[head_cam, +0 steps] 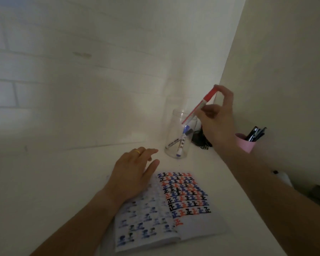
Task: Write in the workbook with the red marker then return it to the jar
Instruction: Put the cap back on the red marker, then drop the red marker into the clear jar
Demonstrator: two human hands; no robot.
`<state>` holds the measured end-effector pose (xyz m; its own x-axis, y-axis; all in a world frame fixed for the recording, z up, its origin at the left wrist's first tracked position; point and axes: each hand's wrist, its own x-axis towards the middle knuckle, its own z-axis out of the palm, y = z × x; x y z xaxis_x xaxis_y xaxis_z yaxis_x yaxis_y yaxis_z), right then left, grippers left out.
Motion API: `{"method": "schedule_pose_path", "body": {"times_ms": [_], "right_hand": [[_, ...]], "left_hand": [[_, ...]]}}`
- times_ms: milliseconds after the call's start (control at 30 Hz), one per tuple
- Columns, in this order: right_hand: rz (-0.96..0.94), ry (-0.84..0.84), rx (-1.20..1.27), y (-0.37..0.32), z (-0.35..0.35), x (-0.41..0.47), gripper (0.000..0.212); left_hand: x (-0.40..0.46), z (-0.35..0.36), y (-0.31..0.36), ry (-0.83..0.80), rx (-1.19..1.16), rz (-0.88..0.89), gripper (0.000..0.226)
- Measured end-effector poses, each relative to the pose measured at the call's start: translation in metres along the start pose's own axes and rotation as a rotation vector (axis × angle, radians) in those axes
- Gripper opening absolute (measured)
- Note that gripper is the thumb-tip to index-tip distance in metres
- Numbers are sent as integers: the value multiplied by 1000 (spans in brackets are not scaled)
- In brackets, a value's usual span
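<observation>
The open workbook (188, 209) lies on the white desk, its right page filled with rows of black, blue and red characters. My left hand (131, 174), wearing a gold ring, rests flat on the left page's top corner. My right hand (216, 115) pinches the red marker (201, 105) by its capped upper end, tilted, with its lower end inside the mouth of the clear jar (179, 133). In the jar lean two other markers, one blue-capped and one black-capped.
A pink cup (246, 143) holding dark pens stands to the right of the jar. Black binder clips (199, 141) lie behind the jar near the wall corner. White walls close in behind and at the right.
</observation>
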<state>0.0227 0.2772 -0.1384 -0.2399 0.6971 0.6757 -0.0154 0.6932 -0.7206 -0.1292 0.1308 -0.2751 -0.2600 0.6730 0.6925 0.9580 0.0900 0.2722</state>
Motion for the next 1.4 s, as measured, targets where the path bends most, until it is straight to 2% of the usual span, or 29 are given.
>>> {"method": "schedule_pose_path", "body": {"times_ms": [67,167,300,500,700,833,967,1033,1100,1133,1200,1300,1400], "right_hand": [[-112,85,-99,1,11,29,61],[-171,131,-215,14,28,55,54],[-138,98,-412,36,44,62,40],[-66,57,-505,59,54,63,19],[-76,28,-586,56,49,56,18],[-124,-44,-585,42,30,18,15],[-105,-148,-616,23,-5,-55,19],[-41,-175,-644,16,-26,-92,27],[46,-233,-723,12,-49,-123,42],[96,-284,-760,11,-60,-137,47],[188,-416,-784,9,-79,-163,50],[268,-582,-810,12,-97,-198,53],[261,-668,-899,23,-101,-226,71]], "left_hand": [[0,0,-1,5,-1,10,37],[0,-1,-1,8,-7,19,37],[1,1,-1,20,8,41,37],[2,4,-2,1,18,56,38],[2,3,0,-44,51,55,39],[3,2,0,-32,42,54,37],[-2,-12,8,43,154,111,25],[-5,-26,23,57,224,176,32],[-11,-42,46,62,181,171,38],[-17,-50,58,30,143,142,43],[-34,-57,73,-135,93,63,52],[-70,-52,77,-409,193,28,67],[-102,-44,78,-449,123,-120,69]]}}
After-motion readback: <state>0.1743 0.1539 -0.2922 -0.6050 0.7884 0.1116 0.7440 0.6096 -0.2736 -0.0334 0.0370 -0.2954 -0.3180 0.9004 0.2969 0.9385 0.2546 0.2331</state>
